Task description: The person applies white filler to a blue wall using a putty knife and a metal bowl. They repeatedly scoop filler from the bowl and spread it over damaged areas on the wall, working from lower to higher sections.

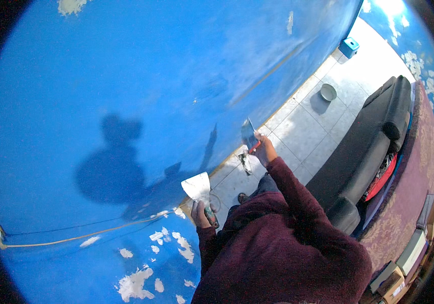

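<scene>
In my left hand [201, 215] is a putty knife [195, 186] with a green-toned handle and a white-looking blade, held upright low in front of the blue wall [156, 71]. My right hand [266, 149], stretched forward, is closed on a scraper [249, 133] with a metal blade and red handle, near the wall's lower edge. Several white patches [184, 245] mark the lower wall beside my left arm, along with a thin cable trunking [85, 241]. My shadow falls on the wall to the left of both tools.
A tiled floor [310, 134] runs along the wall, holding a metal basin [328, 92] and, farther off, a blue stool [349, 47]. A dark sofa [358, 147], a patterned mattress [409, 192] and boxes [394, 283] line the right. A dark object [244, 163] lies below my right hand.
</scene>
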